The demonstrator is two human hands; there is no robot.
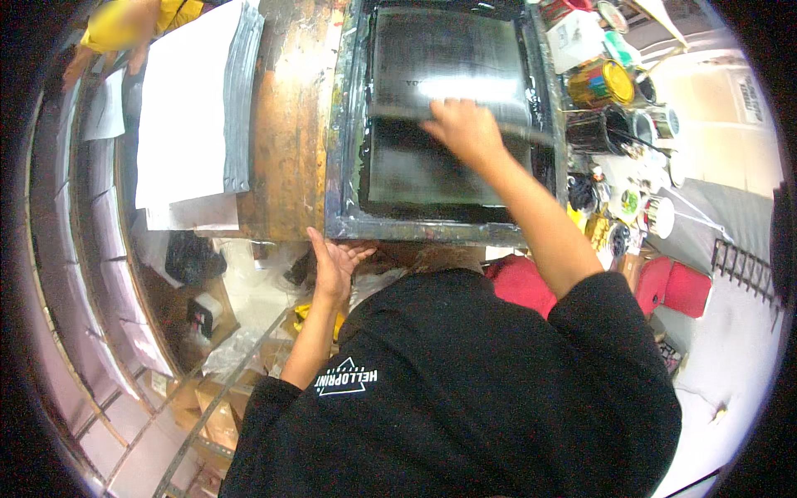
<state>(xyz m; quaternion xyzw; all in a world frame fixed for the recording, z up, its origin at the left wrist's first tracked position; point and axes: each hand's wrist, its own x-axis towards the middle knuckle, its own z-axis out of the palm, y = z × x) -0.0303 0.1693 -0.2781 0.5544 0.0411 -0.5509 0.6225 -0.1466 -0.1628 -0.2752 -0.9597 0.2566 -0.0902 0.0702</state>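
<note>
A screen-printing frame [423, 231] lies flat on the table, its mesh [415, 173] dark and glossy with black ink. Across the mesh runs a squeegee [528, 134], a long thin bar slightly smeared by motion. My right hand [466, 131] is closed over the middle of this bar from above. Close to the frame's near left corner, my left hand [334, 262] is open with its fingers apart and the thumb raised. It holds nothing, and whether its fingertips touch the frame's edge I cannot tell.
A stack of white sheets [187, 108] lies on the worn wooden table [288, 141] to the left. Shelf racks [112, 249] stand beyond it, near a person in yellow [124, 23]. Ink cans [599, 83] crowd the right side. A red chair [677, 288] stands at right.
</note>
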